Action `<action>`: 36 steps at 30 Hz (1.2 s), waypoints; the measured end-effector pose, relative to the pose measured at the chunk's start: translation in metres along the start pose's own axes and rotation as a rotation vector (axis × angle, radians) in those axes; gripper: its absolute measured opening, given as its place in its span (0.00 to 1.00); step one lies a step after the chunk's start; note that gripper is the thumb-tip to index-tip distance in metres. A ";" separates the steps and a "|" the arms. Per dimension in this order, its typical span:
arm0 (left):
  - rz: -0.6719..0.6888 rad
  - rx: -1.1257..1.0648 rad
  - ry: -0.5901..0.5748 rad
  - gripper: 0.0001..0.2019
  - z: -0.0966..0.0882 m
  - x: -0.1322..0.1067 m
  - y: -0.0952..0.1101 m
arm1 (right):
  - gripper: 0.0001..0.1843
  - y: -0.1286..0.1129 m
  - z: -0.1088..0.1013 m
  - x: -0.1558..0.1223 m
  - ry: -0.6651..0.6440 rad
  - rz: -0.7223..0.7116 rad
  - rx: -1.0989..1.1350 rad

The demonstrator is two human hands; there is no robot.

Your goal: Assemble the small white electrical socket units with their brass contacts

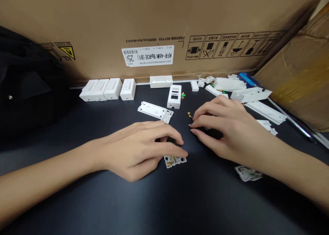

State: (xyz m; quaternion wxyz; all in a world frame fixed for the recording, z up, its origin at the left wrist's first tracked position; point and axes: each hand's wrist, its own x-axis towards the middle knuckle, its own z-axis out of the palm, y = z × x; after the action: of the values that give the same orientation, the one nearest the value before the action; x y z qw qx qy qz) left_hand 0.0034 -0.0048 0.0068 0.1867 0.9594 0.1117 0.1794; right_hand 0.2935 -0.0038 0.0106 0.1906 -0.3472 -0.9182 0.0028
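Observation:
My left hand (146,147) curls over a small white plastic switch base (175,161) fitted with brass contacts, holding it against the dark table. Its index finger lies across the top of the base, and the palm hides the rest. My right hand (218,125) is at the right of it, with thumb and index finger pinched together. A tiny pale tip shows at that pinch, too small to name. Just beyond these fingertips lies a small brass contact piece (189,115). Behind it stands a white switch housing (174,96) with an opening, beside green and brass bits (183,95).
Several white switches (113,88) stand in a row at the back left. A long white plate (151,109) lies ahead of my left hand. White casings (250,94) and loose parts are heaped at the right. Cardboard boxes (154,15) wall the back; a black bag (28,84) is left.

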 end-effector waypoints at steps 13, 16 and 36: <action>0.008 -0.106 0.041 0.06 0.002 0.001 -0.002 | 0.11 -0.007 -0.005 -0.001 -0.045 -0.078 0.152; 0.032 -0.120 0.025 0.04 0.002 0.002 -0.002 | 0.11 -0.008 -0.008 -0.001 -0.082 -0.117 0.192; 0.021 -0.115 0.019 0.06 0.001 0.004 -0.001 | 0.13 -0.004 -0.004 -0.001 -0.087 -0.199 0.006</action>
State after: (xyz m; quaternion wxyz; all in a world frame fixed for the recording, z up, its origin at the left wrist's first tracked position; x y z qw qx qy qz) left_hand 0.0071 -0.0034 0.0062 0.2388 0.9464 0.0930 0.1964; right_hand 0.2929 -0.0079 0.0142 0.1509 -0.2531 -0.9556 0.0016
